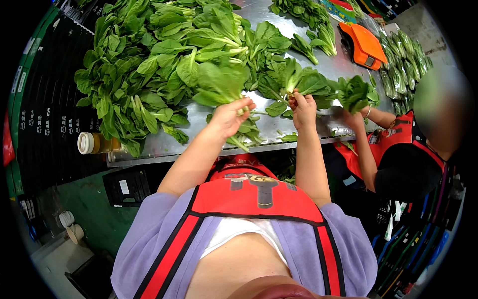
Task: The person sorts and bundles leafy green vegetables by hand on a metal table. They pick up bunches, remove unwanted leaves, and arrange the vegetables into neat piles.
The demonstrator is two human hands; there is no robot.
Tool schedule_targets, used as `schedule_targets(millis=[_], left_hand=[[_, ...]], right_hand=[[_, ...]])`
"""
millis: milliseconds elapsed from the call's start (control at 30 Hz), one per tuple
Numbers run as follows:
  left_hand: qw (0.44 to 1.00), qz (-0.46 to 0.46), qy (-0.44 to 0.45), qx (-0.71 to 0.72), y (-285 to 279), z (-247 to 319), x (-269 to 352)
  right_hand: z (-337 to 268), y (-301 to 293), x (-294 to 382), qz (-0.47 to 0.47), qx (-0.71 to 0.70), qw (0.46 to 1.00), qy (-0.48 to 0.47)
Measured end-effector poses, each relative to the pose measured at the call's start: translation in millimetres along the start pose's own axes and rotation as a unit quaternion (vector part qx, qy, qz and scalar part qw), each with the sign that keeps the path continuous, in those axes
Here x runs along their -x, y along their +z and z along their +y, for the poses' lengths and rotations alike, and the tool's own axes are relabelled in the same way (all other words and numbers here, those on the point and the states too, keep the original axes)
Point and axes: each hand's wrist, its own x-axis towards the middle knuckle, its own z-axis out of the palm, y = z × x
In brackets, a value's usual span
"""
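Note:
My left hand point(232, 115) grips a leafy green vegetable plant point(223, 83) by its stem end, its leaves blurred and pointing up. To the right, my right hand point(301, 108) pinches the base of another leafy green point(292, 76) between thumb and fingers. Both hands are above the front part of a metal table point(274, 130). A large heap of leafy greens point(164, 48) covers the table's left side, just beyond my left hand. Loose leaves and stems point(246, 134) lie on the metal below and between my hands.
A co-worker's hands point(354, 117) hold greens point(353, 93) close on my right. An orange scale point(362, 46) and bagged greens point(401, 71) stand at the far right. A lidded jar point(97, 144) is by the left corner. Stacked black crates point(56, 97) line the left.

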Motion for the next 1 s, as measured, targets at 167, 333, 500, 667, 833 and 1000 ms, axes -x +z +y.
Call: schedule_targets(millis=[167, 333, 500, 667, 833, 1000], left_hand=[[0.999, -0.004, -0.036, -0.008, 18, -20, -27], [0.997, -0.045, 0.051, 0.043, 15, -2, -18], [0.985, -0.107, 0.131, 0.014, 12, 7, -6], [0.972, -0.13, 0.189, -0.048, 11, -5, -2], [0.981, -0.064, 0.18, -0.024, 14, -4, 0], [0.989, -0.041, 0.14, 0.024, 4, -7, -2]], right_hand=[[5, 37, 41, -0.194, 0.246, 0.946, -0.086], [12, 29, 64, -0.174, 0.252, 0.945, -0.112], [5, 8, 58, -0.166, 0.655, 0.701, -0.228], [-10, 59, 61, -0.238, 0.181, 0.954, 0.009], [-5, 77, 69, -0.121, 0.374, 0.898, -0.198], [-2, 80, 76, -0.134, 0.382, 0.897, -0.179]])
